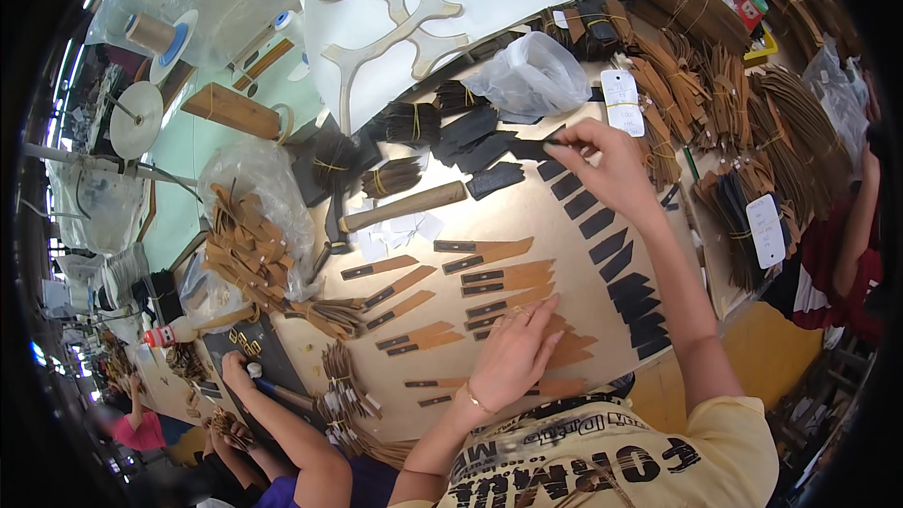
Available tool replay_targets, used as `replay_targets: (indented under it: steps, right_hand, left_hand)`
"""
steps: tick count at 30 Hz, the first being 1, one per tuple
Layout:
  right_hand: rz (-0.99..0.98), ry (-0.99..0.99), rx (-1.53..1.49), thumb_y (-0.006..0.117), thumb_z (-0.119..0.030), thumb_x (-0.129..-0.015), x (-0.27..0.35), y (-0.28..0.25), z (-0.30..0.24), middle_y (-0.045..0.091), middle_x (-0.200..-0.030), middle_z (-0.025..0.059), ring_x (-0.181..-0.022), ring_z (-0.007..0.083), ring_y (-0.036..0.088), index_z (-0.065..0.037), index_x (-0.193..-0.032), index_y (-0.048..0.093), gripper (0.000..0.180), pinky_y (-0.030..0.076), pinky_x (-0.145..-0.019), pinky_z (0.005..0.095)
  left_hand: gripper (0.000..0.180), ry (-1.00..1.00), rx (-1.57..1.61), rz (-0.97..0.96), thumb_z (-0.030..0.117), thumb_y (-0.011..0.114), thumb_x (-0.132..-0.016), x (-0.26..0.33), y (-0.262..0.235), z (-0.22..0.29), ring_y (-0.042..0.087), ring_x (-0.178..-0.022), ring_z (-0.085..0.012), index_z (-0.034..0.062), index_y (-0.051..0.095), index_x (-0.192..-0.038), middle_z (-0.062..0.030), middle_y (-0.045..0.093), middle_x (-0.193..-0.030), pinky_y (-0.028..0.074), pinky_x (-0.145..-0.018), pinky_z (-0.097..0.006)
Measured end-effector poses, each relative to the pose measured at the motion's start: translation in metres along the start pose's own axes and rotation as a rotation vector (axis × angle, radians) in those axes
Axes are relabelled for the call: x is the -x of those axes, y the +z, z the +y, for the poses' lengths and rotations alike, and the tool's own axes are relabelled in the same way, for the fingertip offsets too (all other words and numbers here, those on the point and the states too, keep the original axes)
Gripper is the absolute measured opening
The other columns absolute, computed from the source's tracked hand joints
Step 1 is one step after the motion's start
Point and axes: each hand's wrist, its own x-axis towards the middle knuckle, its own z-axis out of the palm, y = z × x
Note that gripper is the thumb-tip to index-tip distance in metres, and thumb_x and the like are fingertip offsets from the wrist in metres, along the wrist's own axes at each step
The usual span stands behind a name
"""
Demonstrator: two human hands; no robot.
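My right hand (607,169) reaches across the table, thumb and fingers pinched on a small black leather piece (530,148). Below it, a column of black leather pieces (596,223) runs down the table's right side, the lower ones overlapping. Black pieces (467,132) also lie in a loose pile left of that hand. My left hand (514,355) rests fingers extended over tan leather strips (569,350), partly covering them. More tan strips with dark ends (400,287) lie in rows to its left.
A wooden-handled hammer (404,207) lies mid-table beside bundled dark strips (411,122). A clear plastic bag (531,75) and tagged brown leather bundles (673,85) stand at the back right. At left, tan pieces (249,245) spill from plastic. Another person's hand (237,372) works at lower left.
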Motion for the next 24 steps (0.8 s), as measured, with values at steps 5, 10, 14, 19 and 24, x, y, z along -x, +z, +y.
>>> replay_targets:
  steps: [5,10,14,19,24]
  right_hand:
    - [-0.102,-0.035,-0.107,0.074,-0.021,-0.087,-0.049,0.033,-0.008,0.067,-0.075,0.0077,-0.064,0.0143,0.058,0.004,-0.097,0.07,0.027,0.048,-0.063,0.0303]
    - [0.042,-0.195,0.271,0.072,-0.023,-0.088,-0.065,0.061,-0.007,0.065,-0.09,0.0113,-0.072,0.0218,0.06,0.001,-0.11,0.068,0.033,0.05,-0.069,0.0339]
    - [0.198,-0.342,0.265,0.072,-0.021,-0.088,-0.027,0.041,-0.013,0.062,-0.109,0.0114,-0.081,0.0218,0.059,-0.005,-0.122,0.065,0.039,0.05,-0.073,0.0334]
    - [0.152,-0.3,0.121,0.071,-0.009,-0.087,0.064,-0.023,-0.018,0.065,-0.095,0.0067,-0.076,0.0151,0.056,-0.002,-0.109,0.068,0.023,0.047,-0.072,0.0275]
    - [0.27,-0.122,0.171,0.072,-0.004,-0.086,0.169,-0.065,-0.005,0.066,-0.084,0.006,-0.071,0.0154,0.06,-0.001,-0.095,0.07,0.01,0.047,-0.067,0.0276]
  left_hand:
    - [0.049,0.035,-0.034,0.01,0.019,0.056,-0.097,0.005,-0.004,0.003,0.057,-0.105,-0.038,0.0029,0.044,-0.141,-0.0207,0.058,-0.122,0.043,-0.093,-0.045]
    - [0.047,-0.001,-0.004,0.057,0.017,0.057,-0.096,0.023,-0.009,0.005,0.056,-0.11,-0.0359,0.0036,0.045,-0.14,-0.0195,0.058,-0.122,0.043,-0.095,-0.044]
    - [0.044,-0.049,0.064,0.257,0.013,0.058,-0.095,0.043,-0.009,-0.006,0.059,-0.107,-0.037,0.0026,0.049,-0.137,-0.0205,0.061,-0.12,0.045,-0.093,-0.044]
    - [0.032,-0.174,-0.018,0.501,0.009,0.062,-0.094,0.066,0.004,-0.021,0.063,-0.107,-0.0352,0.0021,0.062,-0.125,-0.0191,0.066,-0.115,0.048,-0.094,-0.04]
    - [0.02,-0.093,-0.029,0.589,0.002,0.074,-0.082,0.096,0.041,-0.021,0.065,-0.098,-0.0303,0.0037,0.07,-0.101,-0.0139,0.067,-0.104,0.051,-0.088,-0.038]
